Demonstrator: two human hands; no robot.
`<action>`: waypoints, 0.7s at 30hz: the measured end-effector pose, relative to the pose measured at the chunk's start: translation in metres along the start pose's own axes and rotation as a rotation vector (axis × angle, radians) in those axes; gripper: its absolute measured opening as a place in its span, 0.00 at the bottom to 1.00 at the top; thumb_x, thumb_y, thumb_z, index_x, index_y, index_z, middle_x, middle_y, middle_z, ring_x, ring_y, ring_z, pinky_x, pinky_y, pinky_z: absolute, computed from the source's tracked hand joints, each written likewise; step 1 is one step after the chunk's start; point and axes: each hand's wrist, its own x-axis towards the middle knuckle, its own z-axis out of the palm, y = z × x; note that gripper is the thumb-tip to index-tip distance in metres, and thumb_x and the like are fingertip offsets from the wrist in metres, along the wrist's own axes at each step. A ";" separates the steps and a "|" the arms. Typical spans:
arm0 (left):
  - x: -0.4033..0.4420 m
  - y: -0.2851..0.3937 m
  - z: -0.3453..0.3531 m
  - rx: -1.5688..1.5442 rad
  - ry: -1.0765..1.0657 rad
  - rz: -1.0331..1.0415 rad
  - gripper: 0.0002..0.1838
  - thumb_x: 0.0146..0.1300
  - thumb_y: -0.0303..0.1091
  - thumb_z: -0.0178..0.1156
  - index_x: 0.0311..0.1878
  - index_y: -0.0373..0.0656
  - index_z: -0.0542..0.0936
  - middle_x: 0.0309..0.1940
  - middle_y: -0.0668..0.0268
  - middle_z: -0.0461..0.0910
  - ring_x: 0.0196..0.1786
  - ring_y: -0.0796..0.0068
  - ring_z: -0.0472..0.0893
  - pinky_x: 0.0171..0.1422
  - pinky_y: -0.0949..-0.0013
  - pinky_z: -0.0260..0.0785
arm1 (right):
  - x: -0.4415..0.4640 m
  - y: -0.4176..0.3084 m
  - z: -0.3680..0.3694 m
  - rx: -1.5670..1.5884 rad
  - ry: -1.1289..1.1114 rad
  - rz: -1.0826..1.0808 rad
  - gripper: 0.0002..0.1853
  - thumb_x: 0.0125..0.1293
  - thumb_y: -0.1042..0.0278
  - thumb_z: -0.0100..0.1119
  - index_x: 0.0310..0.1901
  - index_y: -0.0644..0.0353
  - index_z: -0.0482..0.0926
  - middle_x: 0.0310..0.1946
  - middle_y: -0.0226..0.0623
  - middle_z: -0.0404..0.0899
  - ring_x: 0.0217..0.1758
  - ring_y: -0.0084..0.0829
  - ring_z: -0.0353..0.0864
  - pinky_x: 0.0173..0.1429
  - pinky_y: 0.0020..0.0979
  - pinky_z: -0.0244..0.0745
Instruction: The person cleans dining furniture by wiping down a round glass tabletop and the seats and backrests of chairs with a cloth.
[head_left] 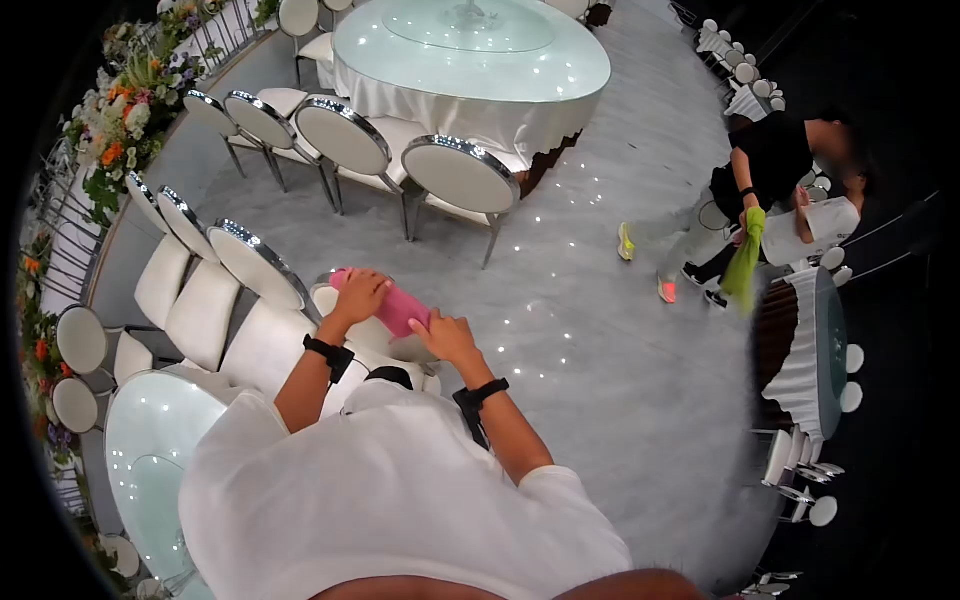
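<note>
A: How far along are things?
B: The pink cloth [402, 312] is off any surface, between the two hands, gathered into a compact strip. That much looks done. Whether any chair or table has been dealt with, or what is left, I can't tell.

A: And the hands?
B: Both are closed on it. The left hand [362, 296] grips towards its left, far end; the right hand [450, 337] pinches the right, near end. Neither is spread.

A: What's under them?
B: Pale chair seats, just beside and below. A row of white chairs [255, 262] runs off to the left.

A: The tables?
B: A round glass-topped table [160, 415] at the near left, another table [470, 80] at the far side with a white skirt and chairs along its near edge, and a third table [832, 350] well off to the right.

A: The room?
B: Grey, glossy floor [560, 400] dotted with reflected lights. Flowers [125, 125] line a railing on the left. To the far right, a person in black [775, 150] holds a green cloth [745, 262], close to a person in white [830, 218].
</note>
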 end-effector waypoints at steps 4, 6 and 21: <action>0.015 -0.023 -0.004 -0.075 -0.045 -0.149 0.16 0.67 0.42 0.51 0.39 0.43 0.84 0.37 0.54 0.83 0.48 0.48 0.79 0.55 0.52 0.68 | 0.017 -0.021 -0.001 -0.156 0.041 -0.057 0.34 0.73 0.35 0.42 0.50 0.68 0.73 0.30 0.51 0.85 0.38 0.55 0.85 0.51 0.53 0.74; 0.010 -0.039 -0.006 -0.102 -0.050 -0.185 0.17 0.68 0.42 0.50 0.39 0.41 0.83 0.38 0.53 0.82 0.48 0.47 0.79 0.53 0.54 0.69 | 0.031 -0.034 -0.008 -0.139 -0.134 -0.062 0.34 0.73 0.36 0.43 0.54 0.69 0.70 0.36 0.53 0.85 0.41 0.55 0.85 0.51 0.54 0.74; -0.006 -0.150 0.019 -0.282 0.027 0.248 0.15 0.67 0.39 0.53 0.47 0.36 0.77 0.48 0.48 0.80 0.54 0.46 0.76 0.61 0.54 0.67 | 0.096 -0.081 -0.004 0.134 -0.131 -0.349 0.26 0.74 0.48 0.48 0.55 0.67 0.67 0.50 0.60 0.78 0.49 0.60 0.80 0.54 0.53 0.74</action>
